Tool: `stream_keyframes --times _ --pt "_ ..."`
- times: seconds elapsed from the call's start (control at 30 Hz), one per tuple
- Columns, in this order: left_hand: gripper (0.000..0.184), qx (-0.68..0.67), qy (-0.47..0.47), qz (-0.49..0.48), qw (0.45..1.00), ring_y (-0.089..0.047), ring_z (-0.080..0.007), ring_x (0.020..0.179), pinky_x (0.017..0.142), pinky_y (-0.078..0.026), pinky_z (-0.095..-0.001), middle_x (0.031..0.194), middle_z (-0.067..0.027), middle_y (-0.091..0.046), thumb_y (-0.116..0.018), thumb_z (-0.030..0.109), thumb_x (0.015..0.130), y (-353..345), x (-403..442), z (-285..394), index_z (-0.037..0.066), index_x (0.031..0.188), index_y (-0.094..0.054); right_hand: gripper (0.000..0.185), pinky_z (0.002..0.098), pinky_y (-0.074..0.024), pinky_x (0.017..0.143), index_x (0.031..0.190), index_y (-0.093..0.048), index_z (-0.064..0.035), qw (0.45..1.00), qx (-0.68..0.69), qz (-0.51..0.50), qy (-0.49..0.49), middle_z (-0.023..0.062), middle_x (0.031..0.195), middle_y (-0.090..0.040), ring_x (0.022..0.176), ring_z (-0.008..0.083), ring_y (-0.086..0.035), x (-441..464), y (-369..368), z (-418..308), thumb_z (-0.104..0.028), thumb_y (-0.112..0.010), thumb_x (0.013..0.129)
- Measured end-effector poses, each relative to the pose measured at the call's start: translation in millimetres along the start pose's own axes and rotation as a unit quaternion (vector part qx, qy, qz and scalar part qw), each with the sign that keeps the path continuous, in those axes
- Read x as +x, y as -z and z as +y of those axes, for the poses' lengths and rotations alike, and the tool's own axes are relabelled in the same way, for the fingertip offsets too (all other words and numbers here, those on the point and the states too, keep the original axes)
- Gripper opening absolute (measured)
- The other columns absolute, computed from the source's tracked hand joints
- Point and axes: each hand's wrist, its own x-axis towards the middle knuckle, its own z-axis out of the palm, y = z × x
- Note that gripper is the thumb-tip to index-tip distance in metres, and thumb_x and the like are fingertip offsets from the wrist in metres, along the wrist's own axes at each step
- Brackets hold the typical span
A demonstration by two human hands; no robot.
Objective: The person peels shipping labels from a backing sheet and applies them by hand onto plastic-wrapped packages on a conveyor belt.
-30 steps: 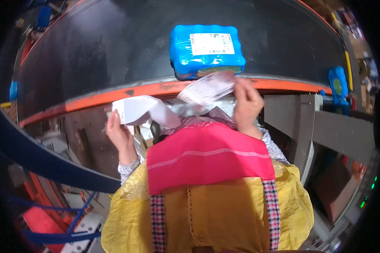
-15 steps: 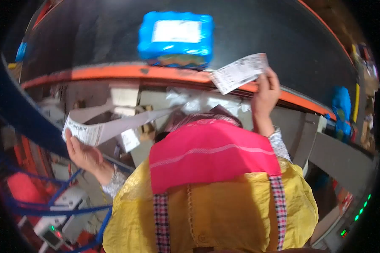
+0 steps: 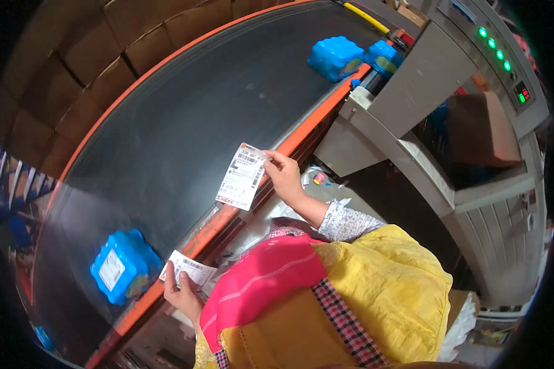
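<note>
Pinched in my right hand point(image 3: 286, 179) is the corner of a white printed label point(image 3: 242, 176), held over the orange edge of the dark belt. My left hand point(image 3: 183, 297) grips a second white label point(image 3: 189, 269) at the lower left, beside the orange rail. Just left of it, a blue-wrapped pack point(image 3: 125, 266) with a white label on it lies on the belt. Another blue pack point(image 3: 337, 58) sits at the belt's far right, near the rail.
A grey machine point(image 3: 412, 86) with green lights and a small display stands at the right. Beside it is one more blue pack point(image 3: 383, 58). Brown cartons point(image 3: 92, 67) line the belt's far side. The orange rail point(image 3: 317, 117) crosses diagonally.
The view has swung right, bringing the machine and far blue packs into view. The labelled blue pack now appears at lower left. Both hands still hold labels.
</note>
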Motion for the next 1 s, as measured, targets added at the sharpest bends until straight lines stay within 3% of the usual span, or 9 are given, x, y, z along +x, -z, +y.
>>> stream_keyframes --times 0.27,0.37,0.43,0.5,0.53,0.67,0.87,0.97,1.0 --pt "0.041 0.052 -0.030 -0.104 0.993 -0.051 -0.0220 0.114 0.099 -0.035 -0.0315 0.124 -0.0176 -0.054 -0.054 -0.006 0.082 -37 46 -21 -0.006 0.123 -0.050 0.030 0.0212 -0.0437 0.060 0.107 -0.060 0.0022 0.979 -0.156 0.134 -0.001 0.0007 0.079 -0.061 0.065 0.0057 -0.052 36 58 37 -0.005 -0.059 0.078" --pt "0.039 0.076 -0.040 -0.109 0.990 -0.055 -0.0180 0.103 0.091 -0.041 -0.0288 0.116 -0.0154 -0.059 -0.055 -0.004 0.082 -51 48 -41 -0.005 0.120 -0.054 0.031 0.0226 -0.0439 0.060 0.107 -0.060 0.0005 0.954 -0.241 0.178 0.025 -0.0004 0.077 -0.060 0.064 0.0060 -0.051 68 94 52 -0.007 -0.061 0.076" --pt "0.034 0.042 0.020 -0.120 0.992 -0.057 -0.0123 0.087 0.076 -0.046 -0.0254 0.106 -0.0109 -0.062 -0.055 -0.001 0.084 -62 44 -46 -0.003 0.118 -0.057 0.035 0.0290 -0.0469 0.061 0.108 -0.058 0.0008 0.943 -0.265 0.199 0.043 0.0071 0.069 -0.060 0.061 0.0134 -0.056 94 111 49 -0.010 -0.064 0.075" --pt "0.032 0.039 0.088 -0.098 0.991 -0.056 -0.0102 0.081 0.071 -0.046 -0.0232 0.105 -0.0095 -0.062 -0.056 0.001 0.085 -70 41 -73 -0.002 0.117 -0.058 0.039 0.0318 -0.0486 0.066 0.110 -0.057 -0.0002 0.929 -0.304 0.203 0.051 0.0121 0.080 -0.064 0.070 0.0190 -0.061 132 134 48 -0.012 -0.064 0.074" --pt "0.031 0.045 0.079 -0.106 0.990 -0.054 -0.0077 0.073 0.065 -0.045 -0.0209 0.101 -0.0075 -0.063 -0.058 0.002 0.085 -83 38 -82 -0.001 0.117 -0.059 0.037 0.0290 -0.0456 0.063 0.106 -0.058 0.0015 0.931 -0.269 0.227 0.101 0.0079 0.076 -0.060 0.067 0.0141 -0.055 164 154 63 -0.013 -0.065 0.072" --pt "0.031 0.056 0.112 -0.119 0.985 -0.053 -0.0069 0.067 0.059 -0.045 -0.0210 0.094 -0.0058 -0.064 -0.058 0.004 0.086 -104 32 -77 0.000 0.117 -0.059 0.046 0.0395 -0.0465 0.083 0.112 -0.054 0.0030 0.856 -0.415 0.280 0.128 0.0221 0.100 -0.062 0.095 0.0352 -0.060 259 176 65 -0.016 -0.063 0.071" --pt "0.031 0.041 0.096 -0.072 0.992 -0.057 -0.0104 0.079 0.069 -0.047 -0.0240 0.102 -0.0099 -0.064 -0.058 0.005 0.086 -112 25 -73 -0.002 0.116 -0.058 0.059 0.0403 -0.0423 0.091 0.123 -0.046 0.0005 0.839 -0.475 0.251 0.082 0.0235 0.120 -0.052 0.110 0.0378 -0.051 338 185 95 -0.012 -0.070 0.070" --pt "0.031 0.039 0.094 -0.072 0.992 -0.058 -0.0130 0.086 0.075 -0.047 -0.0262 0.105 -0.0123 -0.063 -0.057 0.005 0.086 -104 23 -80 -0.003 0.116 -0.058 0.069 0.0432 -0.0396 0.095 0.128 -0.040 -0.0011 0.768 -0.589 0.250 0.036 0.0238 0.127 -0.045 0.115 0.0418 -0.045 293 142 59 -0.015 -0.073 0.070" --pt "0.031 0.034 0.098 -0.067 0.992 -0.059 -0.0133 0.086 0.075 -0.047 -0.0264 0.105 -0.0123 -0.063 -0.057 0.005 0.086 -101 21 -81 -0.003 0.116 -0.058 0.077 0.0461 -0.0359 0.098 0.132 -0.034 0.0005 0.711 -0.635 0.268 0.140 0.0241 0.130 -0.043 0.122 0.0441 -0.037 282 135 57 -0.019 -0.075 0.069"
